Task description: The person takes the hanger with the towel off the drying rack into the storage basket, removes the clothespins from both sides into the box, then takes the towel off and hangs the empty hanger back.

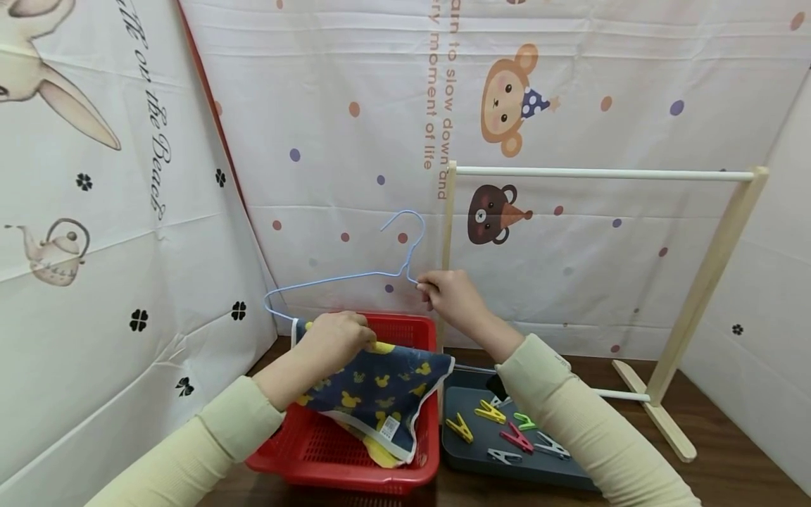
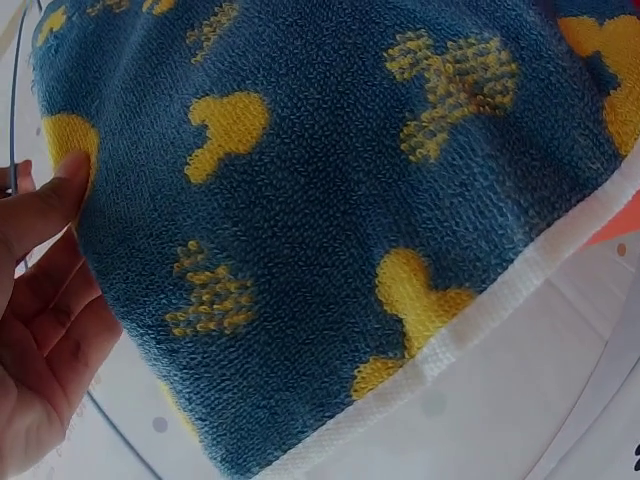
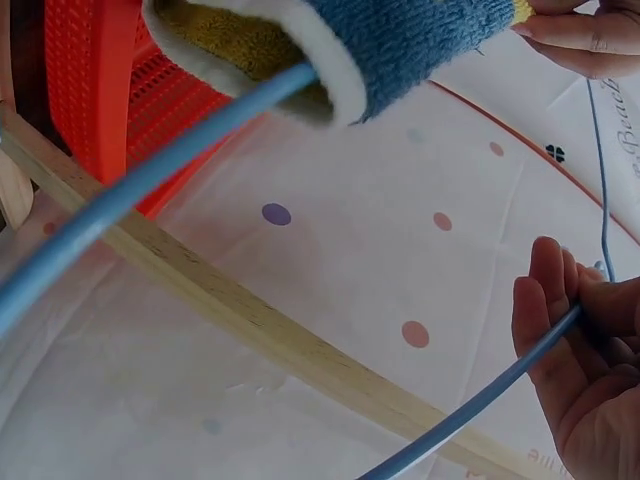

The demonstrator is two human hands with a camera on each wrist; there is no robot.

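Note:
A dark blue towel (image 1: 380, 384) with yellow mouse-head shapes and a white edge hangs folded over the lower bar of a light blue wire hanger (image 1: 342, 278). My left hand (image 1: 336, 343) pinches the towel along its top fold; in the left wrist view, thumb and fingers of that hand (image 2: 50, 330) grip the cloth's edge. With my right hand (image 1: 453, 299) I hold the hanger by its right shoulder, just below the hook. The right wrist view shows the hanger's bar (image 3: 150, 180) running into the towel's fold. Below the towel is a red plastic basket (image 1: 342, 479).
Right of the basket lies a dark grey tray (image 1: 459, 461) holding several clothespins, among them a pink one (image 1: 517, 438). A drying rack with a white rail (image 1: 602, 173) and wooden posts stands behind on the brown table (image 1: 735, 429). Printed cloth walls surround the space.

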